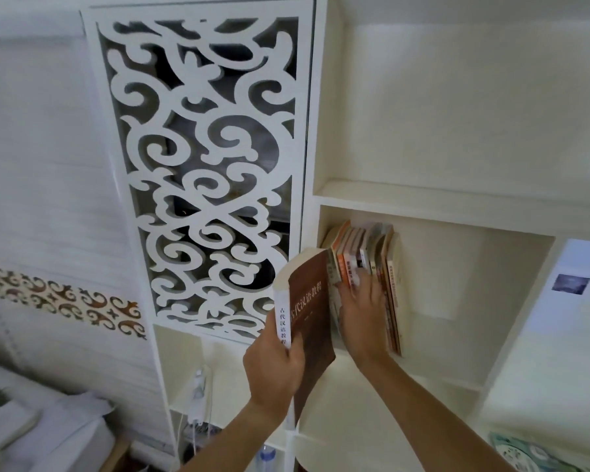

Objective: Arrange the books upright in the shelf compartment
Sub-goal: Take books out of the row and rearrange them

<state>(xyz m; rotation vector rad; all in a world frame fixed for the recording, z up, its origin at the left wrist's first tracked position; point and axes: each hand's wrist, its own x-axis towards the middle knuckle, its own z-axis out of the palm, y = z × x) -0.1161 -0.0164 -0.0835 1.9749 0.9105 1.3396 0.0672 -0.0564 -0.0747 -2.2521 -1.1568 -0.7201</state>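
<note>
Brown thick paperback book [309, 321] gripped by your left hand [275, 369] outside white shelf compartment [457, 229]; right hand [363, 310], fingers flat, presses upright row of thin books [368, 267]. Insertion left.

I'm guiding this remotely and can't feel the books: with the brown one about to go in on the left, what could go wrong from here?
1. The row of books leans and only the right hand braces it; with bare shelf to its right, it may topple if released.
2. The brown book, gripped low by the left hand, sits in front of the compartment's left wall; the gap looks tight, so it may jam or catch neighbouring covers.
</note>
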